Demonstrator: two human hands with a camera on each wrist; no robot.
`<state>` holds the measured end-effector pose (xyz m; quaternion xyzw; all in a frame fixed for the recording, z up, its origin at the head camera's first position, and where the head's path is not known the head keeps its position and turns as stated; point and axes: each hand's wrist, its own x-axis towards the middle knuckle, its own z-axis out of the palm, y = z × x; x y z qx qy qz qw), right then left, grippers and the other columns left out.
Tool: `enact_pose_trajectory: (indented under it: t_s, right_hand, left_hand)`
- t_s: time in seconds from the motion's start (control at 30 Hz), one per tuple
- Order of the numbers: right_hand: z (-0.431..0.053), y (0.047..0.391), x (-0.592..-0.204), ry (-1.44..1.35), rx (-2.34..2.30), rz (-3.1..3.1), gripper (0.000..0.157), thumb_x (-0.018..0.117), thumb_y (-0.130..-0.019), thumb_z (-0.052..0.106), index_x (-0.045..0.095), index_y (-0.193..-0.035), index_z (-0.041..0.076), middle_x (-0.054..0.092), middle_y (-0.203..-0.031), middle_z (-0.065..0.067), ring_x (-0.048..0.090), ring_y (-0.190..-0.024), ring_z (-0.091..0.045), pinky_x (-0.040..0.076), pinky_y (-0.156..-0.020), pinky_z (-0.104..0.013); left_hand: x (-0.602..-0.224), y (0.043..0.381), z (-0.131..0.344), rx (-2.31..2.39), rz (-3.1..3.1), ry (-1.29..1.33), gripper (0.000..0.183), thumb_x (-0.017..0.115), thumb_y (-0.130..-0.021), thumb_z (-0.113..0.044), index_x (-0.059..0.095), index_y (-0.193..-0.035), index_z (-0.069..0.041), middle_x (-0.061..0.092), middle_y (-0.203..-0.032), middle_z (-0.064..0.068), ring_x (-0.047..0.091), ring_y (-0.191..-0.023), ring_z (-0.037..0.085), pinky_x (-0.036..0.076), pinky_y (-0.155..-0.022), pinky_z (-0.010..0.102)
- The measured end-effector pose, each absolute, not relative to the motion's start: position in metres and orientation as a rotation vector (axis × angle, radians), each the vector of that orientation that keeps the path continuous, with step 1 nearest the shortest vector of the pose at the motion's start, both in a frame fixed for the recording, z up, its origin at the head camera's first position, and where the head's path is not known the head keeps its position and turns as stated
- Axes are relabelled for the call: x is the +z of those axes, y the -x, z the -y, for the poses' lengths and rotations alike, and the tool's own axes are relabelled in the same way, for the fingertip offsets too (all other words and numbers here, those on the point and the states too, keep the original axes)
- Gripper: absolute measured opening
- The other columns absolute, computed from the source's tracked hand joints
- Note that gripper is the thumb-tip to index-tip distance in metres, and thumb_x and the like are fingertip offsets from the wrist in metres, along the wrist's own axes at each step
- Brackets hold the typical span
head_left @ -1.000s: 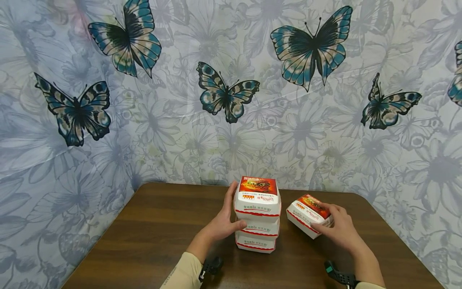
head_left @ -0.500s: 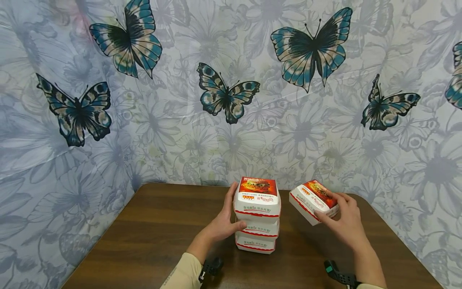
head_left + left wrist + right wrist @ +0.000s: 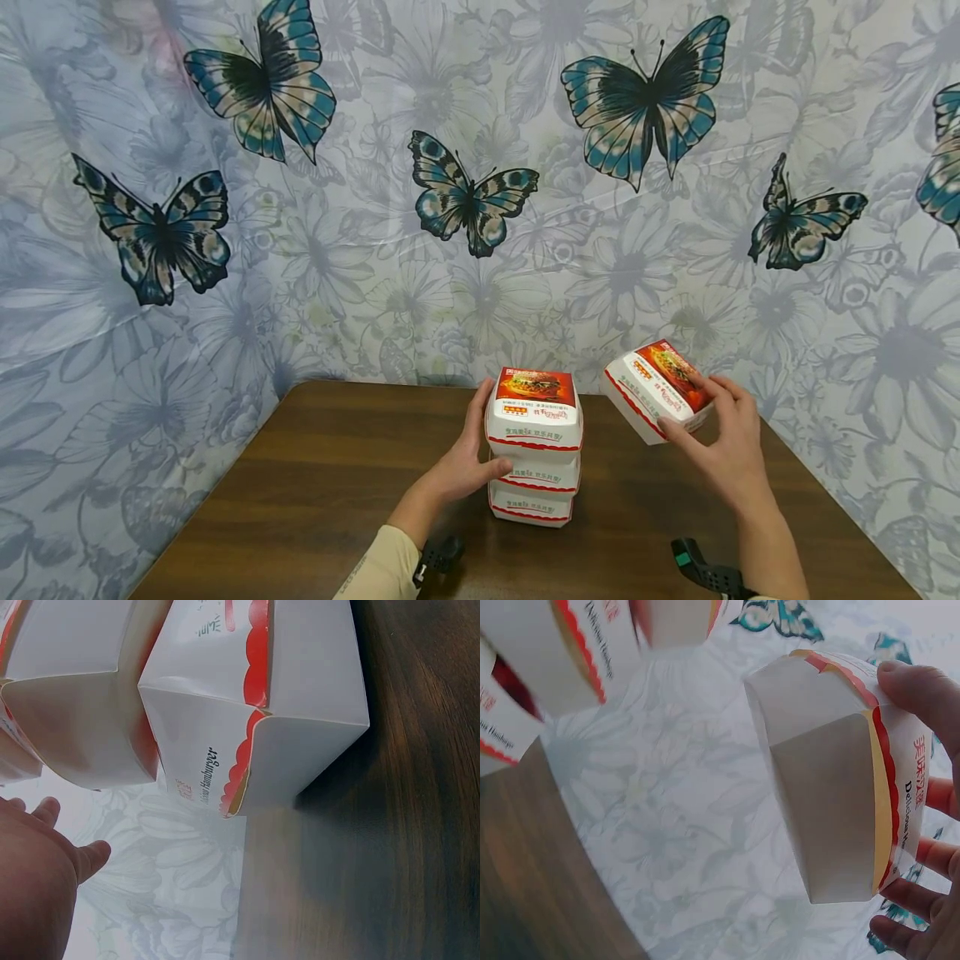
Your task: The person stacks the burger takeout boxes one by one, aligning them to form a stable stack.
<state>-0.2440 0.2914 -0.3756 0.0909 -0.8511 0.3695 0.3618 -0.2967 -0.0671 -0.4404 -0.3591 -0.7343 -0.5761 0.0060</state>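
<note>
Three white hamburger boxes with red scalloped trim stand stacked on the wooden table (image 3: pixel 322 475): a top box (image 3: pixel 536 421), a middle box (image 3: pixel 551 475) and a bottom box (image 3: pixel 531 506). My left hand (image 3: pixel 462 467) is at the stack's left side, fingers extended, thumb near the front of the middle box. The left wrist view shows its fingers spread beside the boxes. Up in the air right of the stack, my right hand (image 3: pixel 723 454) grips a fourth-looking, matching hamburger box (image 3: pixel 651 396) by its right side, thumb in front. That box is tilted, its burger picture facing up.
A pale floral cloth with butterflies (image 3: pixel 472 196) hangs behind the table's far edge. Table surface shows left of the stack and below the raised box. A black wrist strap (image 3: pixel 708 571) sits on the right wrist.
My right hand has lifted its hamburger box up off the table and slightly right, tilting it more. My left hand and the stack have stayed in place.
</note>
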Motion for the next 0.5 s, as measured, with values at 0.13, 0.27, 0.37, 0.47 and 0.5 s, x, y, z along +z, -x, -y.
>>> enact_pose_trajectory:
  t_s: [0.13, 0.27, 0.37, 0.47, 0.5]
  right_hand:
    - [-0.286, 0.238, -0.367, -0.238, 0.963, 2.171, 0.072, 0.083, -0.076, 0.013, 0.053, -0.142, 0.008, 0.038, -0.146, -0.022, 0.03, -0.131, -0.037, 0.027, -0.098, -0.053]
    - [-0.282, 0.235, -0.363, -0.226, 0.973, 2.161, 0.07, 0.083, -0.077, 0.013, 0.055, -0.141, 0.011, 0.04, -0.145, -0.017, 0.03, -0.127, -0.01, 0.03, -0.094, -0.024]
    - [-0.28, 0.233, -0.36, -0.23, 1.01, 2.139, 0.067, 0.082, -0.078, 0.01, 0.056, -0.14, 0.011, 0.04, -0.144, -0.015, 0.027, -0.121, 0.005, 0.03, -0.088, -0.009]
    - [-0.276, 0.231, -0.357, -0.24, 1.07, 2.112, 0.066, 0.08, -0.08, 0.007, 0.055, -0.141, 0.009, 0.039, -0.144, -0.014, 0.029, -0.122, 0.006, 0.031, -0.088, -0.005]
    - [-0.275, 0.23, -0.355, -0.244, 1.087, 2.102, 0.065, 0.079, -0.081, 0.007, 0.054, -0.141, 0.009, 0.039, -0.145, -0.014, 0.03, -0.123, 0.005, 0.031, -0.088, -0.006]
  left_hand:
    - [-0.441, 0.298, 0.067, -1.795, 2.312, 1.118, 0.121, 0.065, -0.08, -0.074, -0.014, -0.159, -0.028, -0.013, -0.168, -0.004, -0.005, -0.156, 0.028, 0.011, -0.117, 0.071]
    - [-0.442, 0.298, 0.067, -1.786, 2.332, 1.108, 0.117, 0.064, -0.08, -0.075, -0.013, -0.158, -0.036, -0.013, -0.168, -0.003, -0.004, -0.156, 0.029, 0.012, -0.117, 0.071]
    - [-0.441, 0.298, 0.067, -1.786, 2.337, 1.104, 0.114, 0.064, -0.08, -0.074, -0.013, -0.157, -0.041, -0.012, -0.168, -0.002, -0.004, -0.156, 0.03, 0.012, -0.117, 0.071]
    - [-0.441, 0.297, 0.067, -1.793, 2.328, 1.114, 0.113, 0.064, -0.081, -0.073, -0.013, -0.157, -0.042, -0.012, -0.168, -0.002, -0.004, -0.155, 0.029, 0.012, -0.117, 0.071]
    - [-0.44, 0.297, 0.067, -1.795, 2.321, 1.121, 0.113, 0.064, -0.081, -0.073, -0.013, -0.157, -0.041, -0.012, -0.168, -0.002, -0.005, -0.155, 0.029, 0.012, -0.117, 0.071]
